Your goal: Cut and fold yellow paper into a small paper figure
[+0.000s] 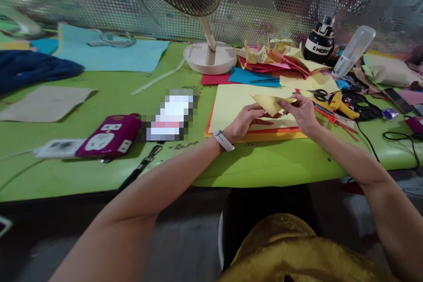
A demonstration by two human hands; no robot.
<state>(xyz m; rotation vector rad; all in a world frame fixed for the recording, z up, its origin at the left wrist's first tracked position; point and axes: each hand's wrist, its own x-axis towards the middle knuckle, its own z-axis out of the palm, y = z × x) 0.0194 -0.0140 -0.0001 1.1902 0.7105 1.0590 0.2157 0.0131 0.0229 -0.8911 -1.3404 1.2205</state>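
Observation:
A folded piece of yellow paper (270, 102) is held between both hands, just above a stack of yellow, orange and red sheets (231, 105) on the green table (132, 158). My left hand (246, 120), with a white watch on its wrist, grips the paper's lower left side. My right hand (300, 112) pinches its right edge with thumb and fingers.
A desk fan (205, 55) stands behind the sheets. A heap of folded coloured papers (280, 61), a black bottle (320, 44), scissors (320, 94) and a yellow glue gun (342, 105) lie at right. A purple power strip (109, 136) sits at left.

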